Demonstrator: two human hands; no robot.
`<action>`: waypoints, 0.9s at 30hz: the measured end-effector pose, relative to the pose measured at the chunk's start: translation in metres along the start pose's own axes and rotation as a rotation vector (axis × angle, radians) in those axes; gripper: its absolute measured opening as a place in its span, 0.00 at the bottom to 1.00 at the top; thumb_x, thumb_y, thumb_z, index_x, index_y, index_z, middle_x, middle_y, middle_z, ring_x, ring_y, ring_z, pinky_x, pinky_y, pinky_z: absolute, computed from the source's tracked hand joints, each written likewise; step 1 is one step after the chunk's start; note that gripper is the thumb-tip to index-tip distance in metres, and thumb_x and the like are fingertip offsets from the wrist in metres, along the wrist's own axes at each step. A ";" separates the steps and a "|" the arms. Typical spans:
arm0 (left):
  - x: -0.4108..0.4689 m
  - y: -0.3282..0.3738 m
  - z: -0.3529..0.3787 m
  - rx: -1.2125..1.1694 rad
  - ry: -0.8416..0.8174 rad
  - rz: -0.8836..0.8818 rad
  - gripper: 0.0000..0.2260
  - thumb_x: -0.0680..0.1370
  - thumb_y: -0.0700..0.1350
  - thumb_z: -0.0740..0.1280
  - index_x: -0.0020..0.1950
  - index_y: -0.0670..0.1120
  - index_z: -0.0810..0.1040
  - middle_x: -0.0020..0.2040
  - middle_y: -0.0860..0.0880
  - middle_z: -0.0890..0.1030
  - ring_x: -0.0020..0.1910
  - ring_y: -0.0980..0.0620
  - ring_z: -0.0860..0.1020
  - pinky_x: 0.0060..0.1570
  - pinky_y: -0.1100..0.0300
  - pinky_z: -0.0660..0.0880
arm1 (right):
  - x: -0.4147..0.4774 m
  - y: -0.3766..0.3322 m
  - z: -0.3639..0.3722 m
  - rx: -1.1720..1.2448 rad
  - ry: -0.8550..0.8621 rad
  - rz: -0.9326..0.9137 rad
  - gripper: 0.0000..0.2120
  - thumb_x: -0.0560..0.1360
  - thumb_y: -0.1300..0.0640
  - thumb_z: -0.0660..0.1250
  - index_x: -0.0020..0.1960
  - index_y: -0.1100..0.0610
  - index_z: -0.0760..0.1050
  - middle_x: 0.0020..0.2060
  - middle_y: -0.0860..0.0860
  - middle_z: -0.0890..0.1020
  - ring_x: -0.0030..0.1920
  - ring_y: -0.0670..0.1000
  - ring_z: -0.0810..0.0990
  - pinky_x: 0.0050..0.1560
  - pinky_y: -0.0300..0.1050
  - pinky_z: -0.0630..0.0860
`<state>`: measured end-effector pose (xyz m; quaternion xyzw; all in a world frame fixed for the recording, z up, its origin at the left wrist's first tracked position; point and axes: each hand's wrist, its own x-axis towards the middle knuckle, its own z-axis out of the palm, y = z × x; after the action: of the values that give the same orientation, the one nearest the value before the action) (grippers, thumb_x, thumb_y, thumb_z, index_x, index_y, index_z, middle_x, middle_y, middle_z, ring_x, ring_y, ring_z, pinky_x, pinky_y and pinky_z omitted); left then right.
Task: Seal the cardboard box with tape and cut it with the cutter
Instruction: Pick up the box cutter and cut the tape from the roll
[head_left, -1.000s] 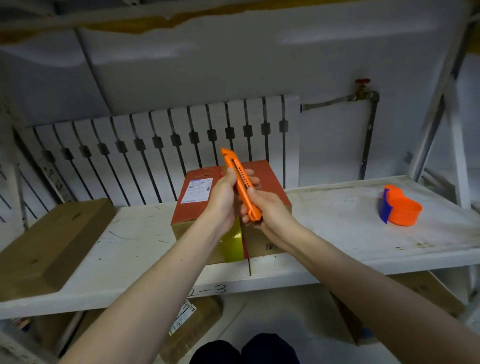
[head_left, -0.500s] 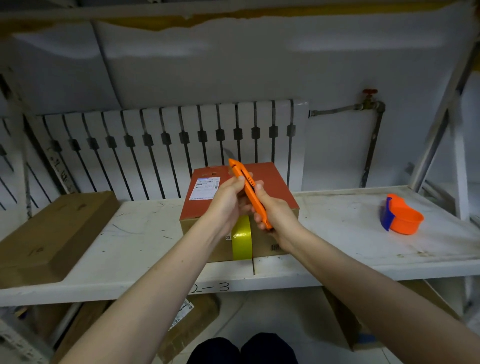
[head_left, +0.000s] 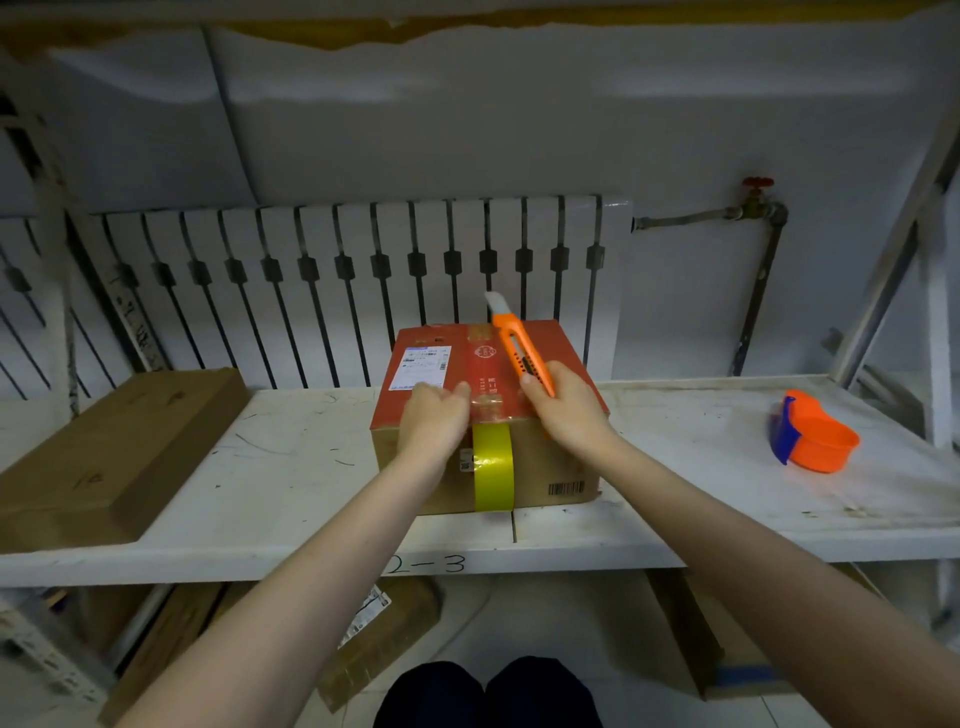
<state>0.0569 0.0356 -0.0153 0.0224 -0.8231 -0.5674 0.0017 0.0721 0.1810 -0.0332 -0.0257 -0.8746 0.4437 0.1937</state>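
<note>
A cardboard box (head_left: 550, 462) with a red top and a white label stands in the middle of the white shelf (head_left: 291, 499). A yellow tape strip (head_left: 492, 475) runs down its front face. My right hand (head_left: 569, 410) grips an orange cutter (head_left: 519, 353) above the box's top, blade extended and pointing up and away. My left hand (head_left: 434, 421) rests on the box's front top edge, just left of the tape, fingers loosely curled and holding nothing.
An orange and blue tape dispenser (head_left: 810, 434) lies on the shelf at the right. A flat brown carton (head_left: 104, 457) lies at the left. A radiator (head_left: 332, 291) and pipe with a red valve (head_left: 756, 202) line the wall behind. More cartons sit under the shelf.
My left hand has let go of the cutter and dropped onto the box's front edge. The cutter's blade now sticks out. My right hand keeps the cutter, moved slightly right.
</note>
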 end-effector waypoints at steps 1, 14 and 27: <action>-0.003 -0.006 0.001 0.003 -0.050 -0.062 0.14 0.79 0.53 0.61 0.59 0.46 0.73 0.55 0.48 0.77 0.58 0.44 0.74 0.53 0.54 0.68 | 0.004 0.002 0.001 -0.080 -0.057 -0.046 0.08 0.80 0.51 0.58 0.48 0.55 0.70 0.36 0.47 0.74 0.34 0.45 0.73 0.30 0.33 0.66; -0.033 -0.060 0.037 -0.062 -0.074 -0.121 0.15 0.80 0.53 0.59 0.49 0.44 0.78 0.51 0.42 0.82 0.52 0.40 0.78 0.58 0.49 0.74 | 0.030 0.006 0.015 -0.624 -0.389 -0.163 0.15 0.79 0.43 0.54 0.55 0.53 0.69 0.40 0.51 0.76 0.39 0.53 0.75 0.38 0.47 0.68; -0.017 -0.077 0.037 -0.135 -0.154 -0.255 0.10 0.77 0.47 0.66 0.57 0.45 0.74 0.52 0.47 0.78 0.48 0.47 0.76 0.48 0.58 0.77 | 0.028 0.014 0.019 -0.492 -0.420 -0.120 0.12 0.79 0.44 0.55 0.50 0.52 0.69 0.42 0.52 0.78 0.41 0.54 0.78 0.40 0.49 0.74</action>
<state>0.0759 0.0438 -0.0996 0.0830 -0.7712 -0.6172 -0.1321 0.0373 0.1808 -0.0449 0.0719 -0.9763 0.2027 0.0230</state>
